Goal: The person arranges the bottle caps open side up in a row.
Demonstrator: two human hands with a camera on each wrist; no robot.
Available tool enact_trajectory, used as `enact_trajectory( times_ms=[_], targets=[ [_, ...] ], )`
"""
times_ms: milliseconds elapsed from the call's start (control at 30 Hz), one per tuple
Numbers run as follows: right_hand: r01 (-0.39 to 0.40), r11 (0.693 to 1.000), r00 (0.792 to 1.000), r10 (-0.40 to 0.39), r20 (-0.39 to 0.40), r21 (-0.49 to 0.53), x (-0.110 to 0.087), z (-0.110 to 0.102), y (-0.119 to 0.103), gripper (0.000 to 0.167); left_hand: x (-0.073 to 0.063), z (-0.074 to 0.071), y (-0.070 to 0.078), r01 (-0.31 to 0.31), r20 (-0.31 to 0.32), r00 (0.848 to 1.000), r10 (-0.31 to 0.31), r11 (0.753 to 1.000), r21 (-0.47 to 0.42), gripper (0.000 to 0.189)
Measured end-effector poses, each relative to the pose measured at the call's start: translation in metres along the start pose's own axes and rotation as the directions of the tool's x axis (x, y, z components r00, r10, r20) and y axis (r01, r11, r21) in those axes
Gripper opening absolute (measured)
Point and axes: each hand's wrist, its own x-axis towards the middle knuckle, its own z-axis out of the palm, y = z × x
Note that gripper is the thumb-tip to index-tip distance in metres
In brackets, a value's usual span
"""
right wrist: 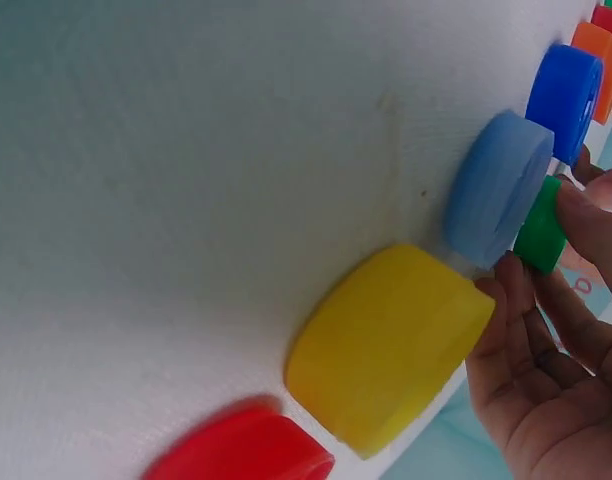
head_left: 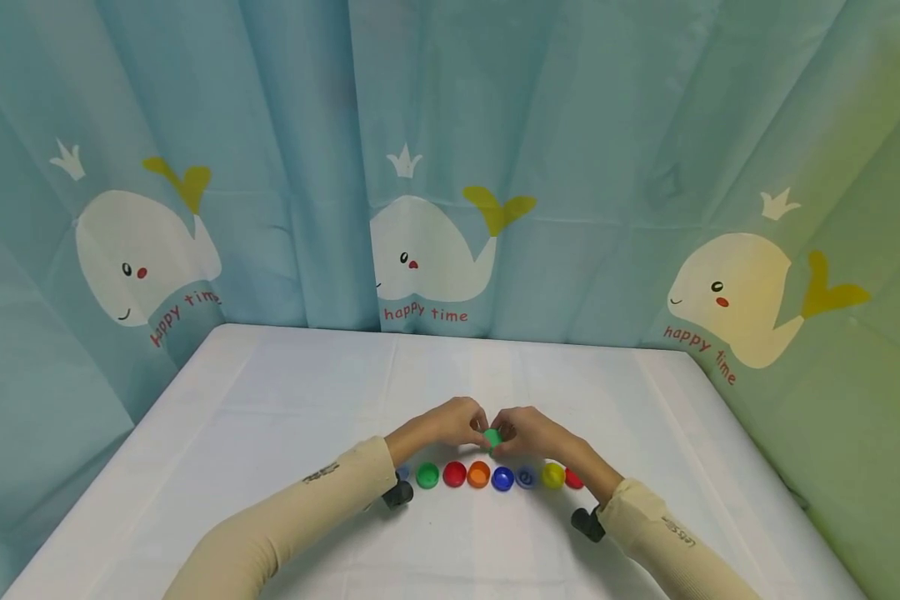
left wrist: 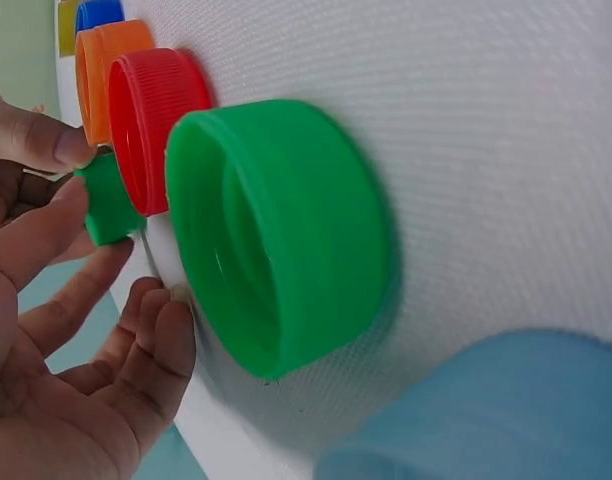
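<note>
Both hands meet just beyond a row of bottle caps. Between them is a small green bottle cap (head_left: 492, 437), held by its sides. My left hand (head_left: 453, 422) pinches it from the left, its fingers bent. On the other side my right hand (head_left: 532, 433) grips it with thumb and fingers. In the left wrist view the held green cap (left wrist: 108, 198) shows between fingertips of both hands, behind a red cap (left wrist: 158, 125) in the row. The right wrist view has the right thumb on the green cap (right wrist: 540, 225), beside a light blue cap (right wrist: 496, 190).
Along the white table (head_left: 307, 375) runs the row: a green cap (head_left: 427, 475), orange cap (head_left: 478, 474), dark blue cap (head_left: 502, 478), yellow cap (head_left: 552, 475) and others, including a red cap (head_left: 573, 479) partly behind the right forearm. A blue curtain (head_left: 450, 108) hangs behind the table.
</note>
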Motion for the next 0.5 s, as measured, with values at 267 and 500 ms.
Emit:
enact_trajectory(
  times_ms=[267, 500],
  targets=[
    [0.025, 1.0, 0.998, -0.025, -0.052, 0.005, 0.0004, -0.0045, -0.0028, 0.028, 0.0003, 0.0016, -0.0036, -0.039, -0.056, 0.998, 0.036, 0.998, -0.054, 0.027],
    [0.061, 0.997, 0.987, -0.054, -0.15, 0.04, -0.0005, -0.0056, -0.0017, 0.03, 0.0023, 0.0006, -0.0052, -0.012, -0.116, 0.993, -0.004, 0.991, -0.134, 0.026]
  ],
)
